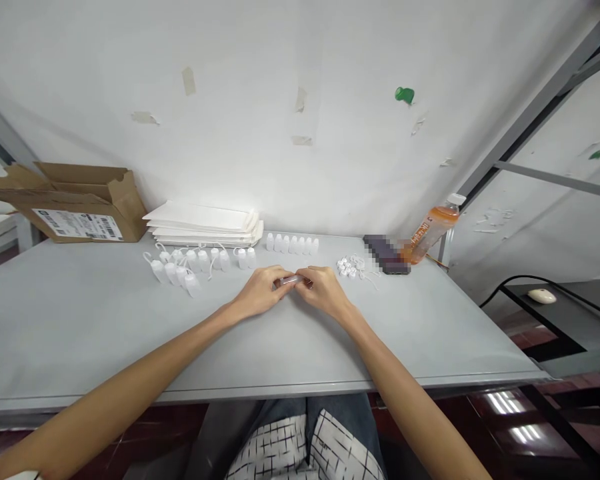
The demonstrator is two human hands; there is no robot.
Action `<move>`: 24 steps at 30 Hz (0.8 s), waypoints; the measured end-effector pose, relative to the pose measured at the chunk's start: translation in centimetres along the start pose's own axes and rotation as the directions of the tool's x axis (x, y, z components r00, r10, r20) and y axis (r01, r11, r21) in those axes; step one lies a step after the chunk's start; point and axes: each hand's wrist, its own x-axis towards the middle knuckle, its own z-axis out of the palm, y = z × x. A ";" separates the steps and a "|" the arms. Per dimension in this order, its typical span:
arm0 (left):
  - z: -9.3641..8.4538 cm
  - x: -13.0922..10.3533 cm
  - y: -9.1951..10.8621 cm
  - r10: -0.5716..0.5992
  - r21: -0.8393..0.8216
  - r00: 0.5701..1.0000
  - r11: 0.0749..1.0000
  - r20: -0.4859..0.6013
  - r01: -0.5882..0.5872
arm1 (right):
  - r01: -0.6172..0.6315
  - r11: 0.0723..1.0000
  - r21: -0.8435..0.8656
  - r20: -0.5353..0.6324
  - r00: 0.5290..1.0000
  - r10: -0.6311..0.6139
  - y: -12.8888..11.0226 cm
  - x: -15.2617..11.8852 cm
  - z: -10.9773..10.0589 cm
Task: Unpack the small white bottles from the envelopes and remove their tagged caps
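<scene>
Between my two hands lies a small translucent plastic bottle [291,280], held sideways over the table; fingers cover most of it. My left hand [260,291] is closed around its left end. The other end is pinched by my right hand [324,291]. Behind the left hand stand a pair of small white dropper bottles [247,258], and further left a group of similar bottles [191,261] with looped strings. A row of several small bottles [293,245] stands beyond my hands. Right of my right hand is a pile of small white caps [347,267] with thin strings.
An open cardboard box [80,207] and a stack of white sheets or envelopes [203,223] sit along the wall. At the back right a dark phone-like object [387,255] lies by a leaning drink bottle [430,230]. A mouse [542,296] rests on a side surface.
</scene>
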 end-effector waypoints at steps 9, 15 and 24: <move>-0.1 0.0 -0.2 0.013 0.002 0.997 1.000 -0.075 -0.013 | -0.055 0.976 0.212 -0.057 0.996 0.068 0.3 0.0 -0.8; -0.2 -0.1 -0.3 0.008 -0.018 0.992 1.000 -0.124 -0.010 | -0.081 0.962 0.262 -0.073 0.992 0.103 0.8 0.1 -1.3; -0.1 -0.1 -0.3 0.012 0.026 0.993 1.000 -0.121 -0.009 | -0.191 0.912 0.362 -0.130 0.959 0.252 1.5 0.4 -2.9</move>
